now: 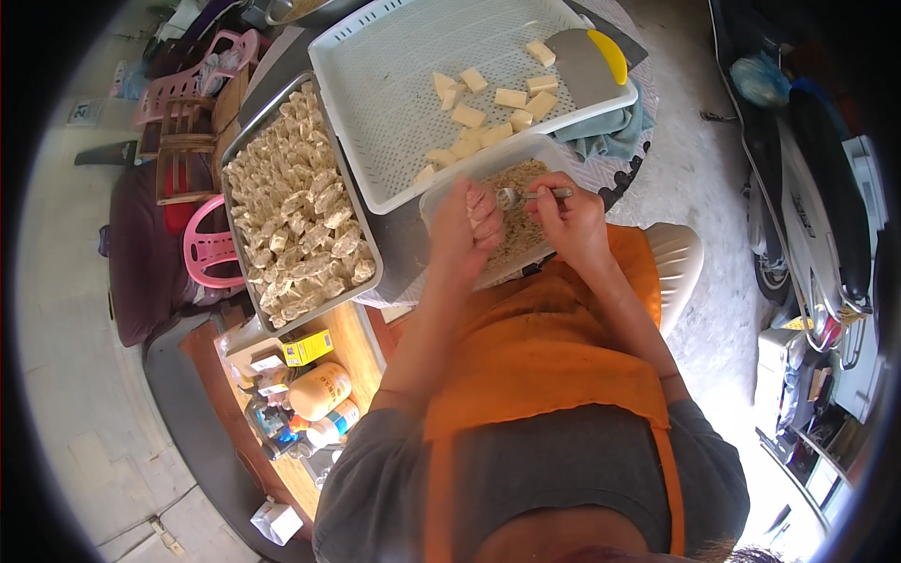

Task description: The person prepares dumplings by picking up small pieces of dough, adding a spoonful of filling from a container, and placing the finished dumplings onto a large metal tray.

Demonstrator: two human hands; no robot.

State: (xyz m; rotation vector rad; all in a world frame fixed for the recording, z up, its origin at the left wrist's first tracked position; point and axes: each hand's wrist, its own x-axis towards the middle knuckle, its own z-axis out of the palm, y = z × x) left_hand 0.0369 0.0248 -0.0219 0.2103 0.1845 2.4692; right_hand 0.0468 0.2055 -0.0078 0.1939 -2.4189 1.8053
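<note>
My right hand (574, 222) grips a metal spoon (529, 195) by its handle, with the bowl turned toward my left hand. Blurred and curled, my left hand (477, 219) hovers over a translucent plastic tub (450, 184); whether something sits inside its fingers is hidden. Brown crumbly filling (517, 236) lies in the tub below both hands. Just beyond stands a white perforated plastic tray (394, 105) with several pale cut blocks, perhaps tofu (510, 97), at its near right side. To the left, a metal tray (376, 264) is packed with coated pieces (295, 204).
A scraper (588, 70) with a yellow grip rests on the white tray's right corner, above a green cloth (612, 130). Bottles (320, 390) and a yellow box (307, 348) crowd a wooden surface at lower left. Pink plastic chairs (211, 243) stand left; a motor scooter (809, 204) is at right.
</note>
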